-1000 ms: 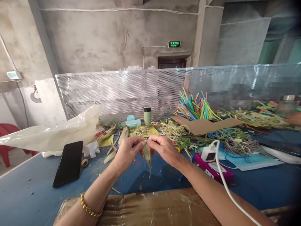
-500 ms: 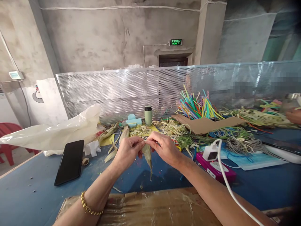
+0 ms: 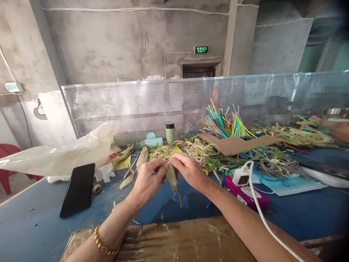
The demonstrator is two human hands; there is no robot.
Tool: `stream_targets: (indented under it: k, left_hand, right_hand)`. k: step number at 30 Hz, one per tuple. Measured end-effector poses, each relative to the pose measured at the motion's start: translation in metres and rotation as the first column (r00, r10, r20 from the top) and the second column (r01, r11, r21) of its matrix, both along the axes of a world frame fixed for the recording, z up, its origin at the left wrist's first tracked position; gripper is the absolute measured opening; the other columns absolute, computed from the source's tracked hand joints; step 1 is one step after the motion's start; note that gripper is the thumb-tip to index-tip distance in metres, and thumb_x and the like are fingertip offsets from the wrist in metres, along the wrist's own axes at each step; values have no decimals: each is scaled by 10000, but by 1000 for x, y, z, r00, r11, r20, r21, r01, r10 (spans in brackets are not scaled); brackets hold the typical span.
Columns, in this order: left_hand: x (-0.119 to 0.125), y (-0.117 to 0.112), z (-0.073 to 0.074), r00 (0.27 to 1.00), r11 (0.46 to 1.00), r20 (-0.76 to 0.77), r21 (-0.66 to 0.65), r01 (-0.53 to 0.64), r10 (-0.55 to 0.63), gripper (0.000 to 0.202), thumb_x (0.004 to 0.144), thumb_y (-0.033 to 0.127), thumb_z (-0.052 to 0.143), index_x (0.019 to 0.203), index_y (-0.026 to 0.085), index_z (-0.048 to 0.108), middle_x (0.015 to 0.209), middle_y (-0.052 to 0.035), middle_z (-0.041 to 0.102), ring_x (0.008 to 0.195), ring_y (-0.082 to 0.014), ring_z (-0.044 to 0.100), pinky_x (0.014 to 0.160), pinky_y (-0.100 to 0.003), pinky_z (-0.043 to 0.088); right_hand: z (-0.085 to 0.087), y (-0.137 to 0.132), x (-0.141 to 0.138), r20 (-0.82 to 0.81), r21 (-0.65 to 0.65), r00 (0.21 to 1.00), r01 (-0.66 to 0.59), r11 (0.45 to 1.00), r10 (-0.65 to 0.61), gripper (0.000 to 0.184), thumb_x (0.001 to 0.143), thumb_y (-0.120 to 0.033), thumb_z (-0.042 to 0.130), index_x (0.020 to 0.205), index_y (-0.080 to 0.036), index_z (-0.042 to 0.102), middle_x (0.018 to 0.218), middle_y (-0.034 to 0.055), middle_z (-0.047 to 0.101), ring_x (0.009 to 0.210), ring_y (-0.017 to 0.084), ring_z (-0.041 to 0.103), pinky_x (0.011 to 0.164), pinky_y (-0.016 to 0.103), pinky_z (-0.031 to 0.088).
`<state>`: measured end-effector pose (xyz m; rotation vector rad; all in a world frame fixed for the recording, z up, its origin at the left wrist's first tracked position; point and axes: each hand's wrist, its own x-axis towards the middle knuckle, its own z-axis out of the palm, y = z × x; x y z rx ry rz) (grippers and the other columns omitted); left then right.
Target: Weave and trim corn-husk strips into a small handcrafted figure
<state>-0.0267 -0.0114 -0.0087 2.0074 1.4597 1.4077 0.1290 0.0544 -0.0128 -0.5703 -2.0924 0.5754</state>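
Note:
My left hand (image 3: 148,180) and my right hand (image 3: 190,171) meet above the blue table (image 3: 35,214), both pinching the top of a dried, pale green leaf strip (image 3: 173,180). The strip hangs down from my fingertips and tapers to a thin point. The fingers of both hands are closed on its upper end. A gold bead bracelet (image 3: 102,243) sits on my left wrist.
A black phone (image 3: 78,189) lies at the left beside a pale plastic bag (image 3: 62,154). A green flask (image 3: 170,134), coloured strips (image 3: 226,123), cardboard (image 3: 237,142) and leaf heaps lie behind. A pink device (image 3: 247,192) with a white charger (image 3: 241,176) is right. A taped cardboard box (image 3: 177,242) lies nearest me.
The hanging leaf strip has swung slightly to the right at its tip. My hands have stayed together, shifted a little left in view as my head moved.

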Motion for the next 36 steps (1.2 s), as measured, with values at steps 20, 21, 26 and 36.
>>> stream_targets:
  k: [20, 21, 26, 36]
  left_hand:
    - [3, 0, -1, 999, 1000, 28, -16, -19, 20, 299, 846, 215, 446, 549, 186, 462, 508, 30, 488, 498, -99, 433, 511, -224, 323]
    - [2, 2, -2, 1000, 1000, 12, -23, -13, 13, 292, 846, 216, 446, 557, 184, 471, 519, 28, 496, 510, -102, 441, 516, -225, 327]
    - [-3, 7, -6, 998, 1000, -69, -12, 4, -4, 154, 825, 221, 501, 740, 172, 619, 574, 19, 554, 557, -124, 489, 539, -244, 341]
    - [-12, 11, -5, 996, 994, 61, -88, 67, -61, 234, 834, 291, 538, 639, 175, 597, 558, -31, 638, 518, -156, 590, 539, -263, 404]
  right_hand:
    - [2, 0, 0, 44, 74, 999, -16, 997, 13, 266, 968, -325, 443, 739, -190, 465, 620, -36, 466, 592, 108, 439, 594, 237, 341]
    - [2, 1, 0, 53, 106, 999, -18, 994, 12, 242, 955, -298, 461, 740, -187, 472, 628, -36, 463, 596, 106, 432, 598, 237, 338]
    - [2, 3, 3, 100, 145, 994, -51, 988, 36, 196, 918, -215, 475, 726, -179, 481, 647, -39, 434, 603, 96, 393, 586, 231, 316]
    - [7, 5, 5, 112, -37, 993, -38, 999, 42, 346, 976, -368, 402, 705, -174, 494, 629, -32, 441, 599, 102, 407, 569, 237, 322]
